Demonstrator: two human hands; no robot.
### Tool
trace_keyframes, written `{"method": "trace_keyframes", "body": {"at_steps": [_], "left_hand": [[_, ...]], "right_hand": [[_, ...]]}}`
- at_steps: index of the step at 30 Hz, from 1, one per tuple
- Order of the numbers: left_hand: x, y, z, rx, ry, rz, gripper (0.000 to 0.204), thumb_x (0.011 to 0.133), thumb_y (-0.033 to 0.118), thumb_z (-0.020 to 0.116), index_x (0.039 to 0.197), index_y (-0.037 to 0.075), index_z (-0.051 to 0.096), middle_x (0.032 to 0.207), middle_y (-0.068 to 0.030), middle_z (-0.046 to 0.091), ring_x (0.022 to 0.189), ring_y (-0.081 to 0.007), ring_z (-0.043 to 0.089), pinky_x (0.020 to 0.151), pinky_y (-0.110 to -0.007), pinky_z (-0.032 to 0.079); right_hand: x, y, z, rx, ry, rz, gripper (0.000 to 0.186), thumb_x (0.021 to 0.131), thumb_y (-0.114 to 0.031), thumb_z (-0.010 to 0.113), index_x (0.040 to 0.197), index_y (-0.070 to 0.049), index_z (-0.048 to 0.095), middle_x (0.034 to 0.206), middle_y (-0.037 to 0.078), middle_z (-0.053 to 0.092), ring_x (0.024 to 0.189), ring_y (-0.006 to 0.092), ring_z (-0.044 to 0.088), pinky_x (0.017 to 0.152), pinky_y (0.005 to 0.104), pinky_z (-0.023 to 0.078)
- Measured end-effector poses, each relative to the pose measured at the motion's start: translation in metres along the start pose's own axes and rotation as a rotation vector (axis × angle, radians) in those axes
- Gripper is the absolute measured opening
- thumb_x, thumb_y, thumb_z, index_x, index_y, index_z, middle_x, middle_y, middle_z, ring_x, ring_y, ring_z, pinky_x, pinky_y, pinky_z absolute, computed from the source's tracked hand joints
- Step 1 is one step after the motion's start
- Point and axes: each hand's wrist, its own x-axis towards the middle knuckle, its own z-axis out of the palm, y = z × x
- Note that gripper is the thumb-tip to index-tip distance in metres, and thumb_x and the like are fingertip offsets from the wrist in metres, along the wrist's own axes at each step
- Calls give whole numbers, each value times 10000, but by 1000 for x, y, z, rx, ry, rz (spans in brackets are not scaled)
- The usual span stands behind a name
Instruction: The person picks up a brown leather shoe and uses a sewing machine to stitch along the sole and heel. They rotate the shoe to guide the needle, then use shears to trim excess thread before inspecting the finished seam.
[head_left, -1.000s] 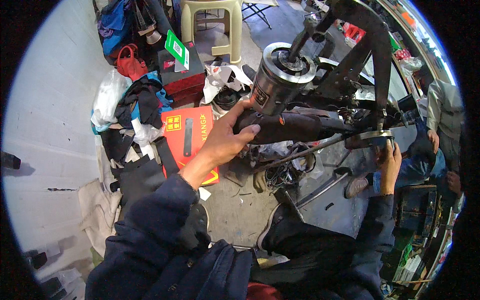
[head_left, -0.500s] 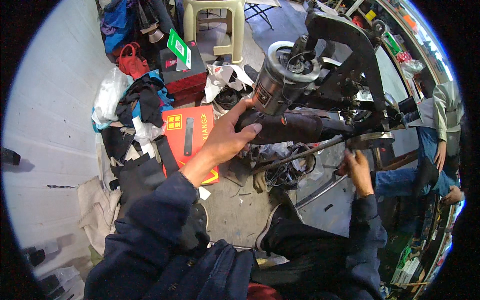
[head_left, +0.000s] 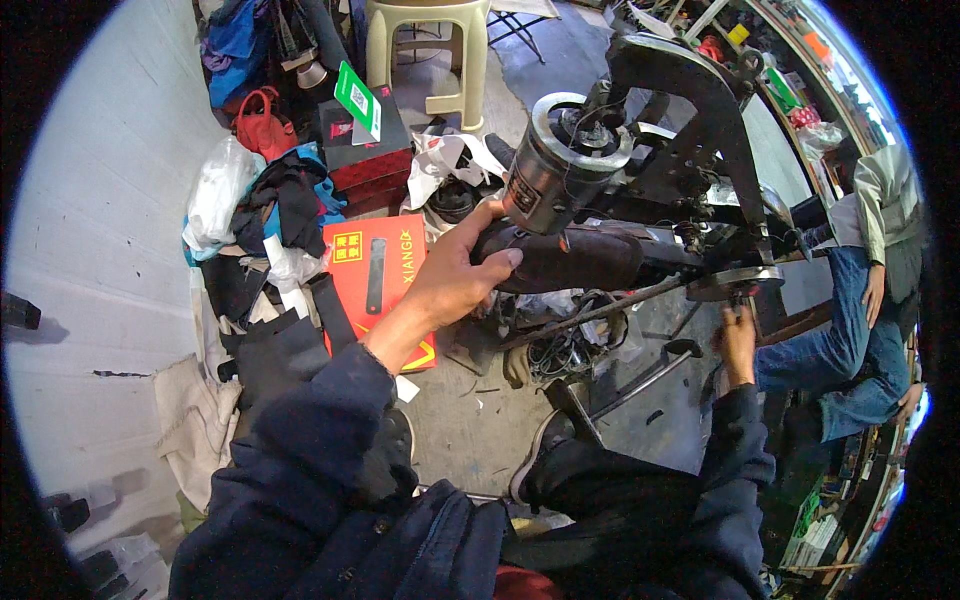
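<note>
A heavy black sewing machine (head_left: 732, 140) carries a steel cylinder head (head_left: 560, 165) on its upper part. Beneath the cylinder, my left hand (head_left: 460, 275) is closed on a dark brown elongated item (head_left: 575, 262), apparently leather, with the thumb on its near side. To the right, my right hand (head_left: 738, 335) is closed around what looks like a small handle under the round wheel (head_left: 728, 284); the fingertips are partly hidden. A metal rod runs diagonally below the dark item.
Another person (head_left: 855, 330) in jeans sits at the right. A red flat box (head_left: 355, 280), dark boxes (head_left: 365, 168) with a green sign, fabric scraps and bags lie leftward. A cream stool (head_left: 430, 20) stands behind. Cables lie under the machine. A white wall bounds the left.
My right hand left the wheel's rim, dropped down-left, then moved slightly right under it. The machine's upper arm and cylinder shifted. The other person's arm and legs moved. My left hand stayed put.
</note>
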Motion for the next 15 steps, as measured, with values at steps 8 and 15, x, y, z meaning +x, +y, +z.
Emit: {"method": "trace_keyframes", "body": {"at_steps": [8,15], "left_hand": [[-1,4,0,-39,-5,-62,449,946,145,677,1375,136,546,876,-3,606,555,-64,511,519,-257,465],[3,2,-1,1,-18,-74,408,936,140,685,1325,119,564,942,-1,624,726,-74,543,668,-259,485]], "right_hand": [[-81,-119,11,222,-310,-200,296,1023,-281,657,1044,12,621,775,57,634,624,147,592,569,312,482],[-32,-97,-51,258,215,-182,309,1056,-295,618,1143,1,619,809,13,584,649,107,521,570,284,436]]}}
